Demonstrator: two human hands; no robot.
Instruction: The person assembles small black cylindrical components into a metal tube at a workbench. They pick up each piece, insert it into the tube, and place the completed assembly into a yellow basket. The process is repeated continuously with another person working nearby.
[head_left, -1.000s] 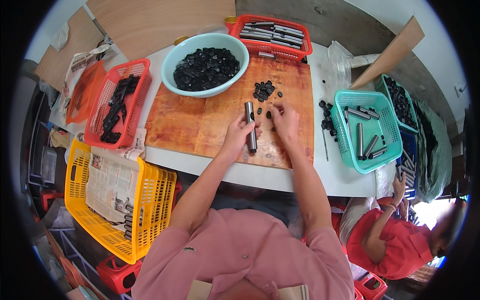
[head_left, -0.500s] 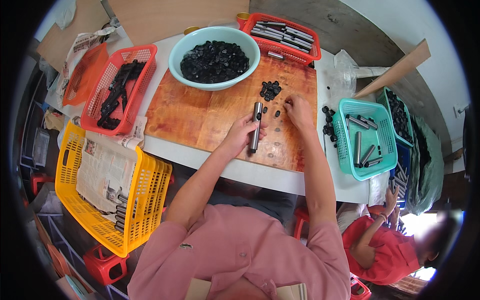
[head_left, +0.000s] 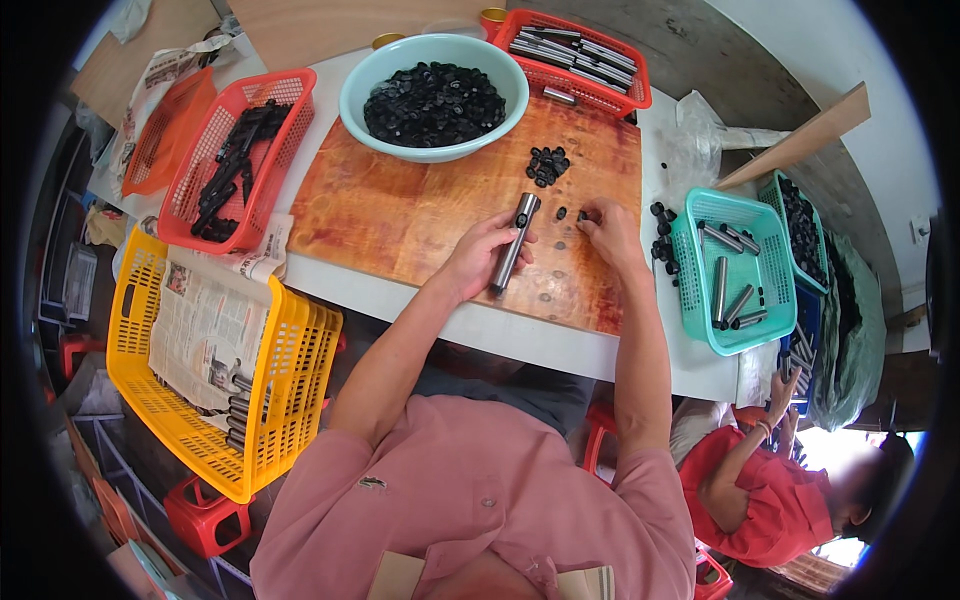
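The left hand [head_left: 480,255] is closed round a smooth metal tube [head_left: 513,243], tilted on the wooden board [head_left: 400,215], prob. to keep its far end free; the right hand [head_left: 608,228] pinches together on a small black cap [head_left: 583,215] just right of the tube; more caps [head_left: 547,165] lie far, near a round blue bowl [head_left: 435,95]; a teal basket [head_left: 735,270] w/ tubes stands right.

The right hand [head_left: 610,232] hides whichever small black piece its fingertips touch.
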